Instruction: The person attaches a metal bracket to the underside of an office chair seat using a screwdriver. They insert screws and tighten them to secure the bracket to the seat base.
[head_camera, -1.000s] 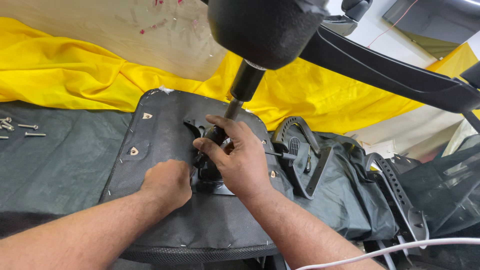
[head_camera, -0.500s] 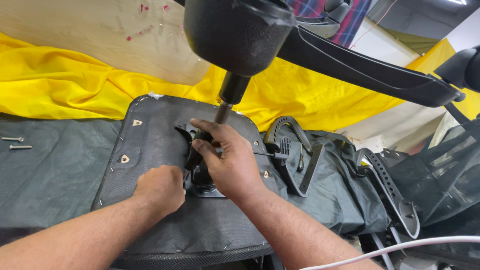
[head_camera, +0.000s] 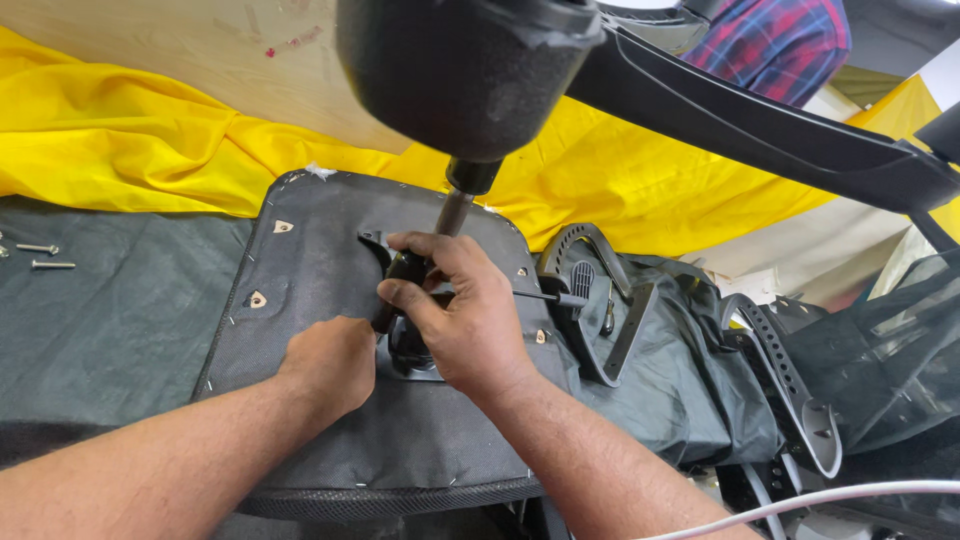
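An upturned office-chair seat (head_camera: 300, 290), black fabric underside up, lies on a dark cloth. A black metal mechanism (head_camera: 410, 350) is mounted at its middle, with a gas-lift column (head_camera: 452, 212) rising to the black base hub (head_camera: 465, 70). My right hand (head_camera: 455, 310) wraps around the black lever and the foot of the column. My left hand (head_camera: 330, 362) is a closed fist pressed on the seat just left of the mechanism; whether it holds anything is hidden.
Two loose screws (head_camera: 45, 257) lie on the dark cloth (head_camera: 110, 320) at the left. Black armrest brackets (head_camera: 600, 300) and a curved slotted bar (head_camera: 790, 390) lie to the right. Yellow cloth (head_camera: 120, 140) runs behind. A base leg (head_camera: 760, 130) stretches right overhead. A white cable (head_camera: 830, 495) crosses bottom right.
The view has shifted, so the seat sits lower and more central. My right hand stays on the lever by the column; my left fist stays beside the mechanism.
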